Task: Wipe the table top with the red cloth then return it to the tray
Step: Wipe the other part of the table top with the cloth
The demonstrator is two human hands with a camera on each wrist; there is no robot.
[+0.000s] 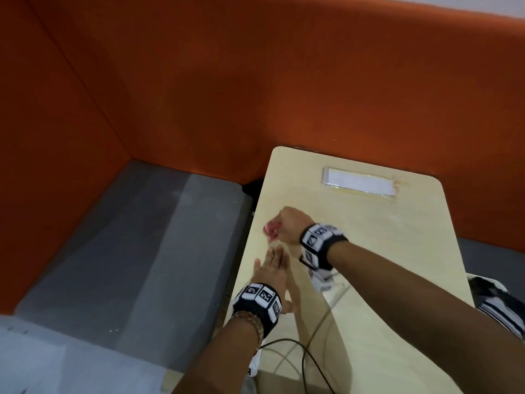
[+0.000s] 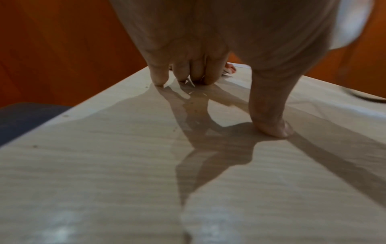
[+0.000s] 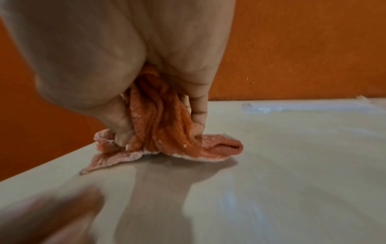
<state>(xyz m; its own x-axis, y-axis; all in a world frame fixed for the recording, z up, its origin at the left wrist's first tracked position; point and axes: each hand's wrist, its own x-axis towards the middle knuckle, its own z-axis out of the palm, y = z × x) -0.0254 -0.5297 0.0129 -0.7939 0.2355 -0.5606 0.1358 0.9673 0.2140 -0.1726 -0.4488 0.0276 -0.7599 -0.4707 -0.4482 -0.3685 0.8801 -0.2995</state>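
My right hand point(image 1: 287, 226) grips the bunched red cloth point(image 1: 271, 230) and holds it down on the pale wooden table top point(image 1: 369, 251) near its left edge. In the right wrist view the red cloth point(image 3: 163, 132) is squeezed between thumb and fingers point(image 3: 198, 113), its lower folds spread on the table top point(image 3: 292, 165). Just nearer to me, my left hand point(image 1: 272, 265) rests on the table with straight fingers. In the left wrist view its fingertips point(image 2: 158, 77) and thumb touch the table top point(image 2: 104, 165). A clear flat tray point(image 1: 359, 182) lies at the table's far end.
Orange padded booth walls point(image 1: 199, 81) enclose the table at the back and left. A grey bench seat point(image 1: 127, 251) lies left of the table. Black and white cables point(image 1: 309, 354) run over the near end. A black-and-white object point(image 1: 494, 300) sits beyond the right edge.
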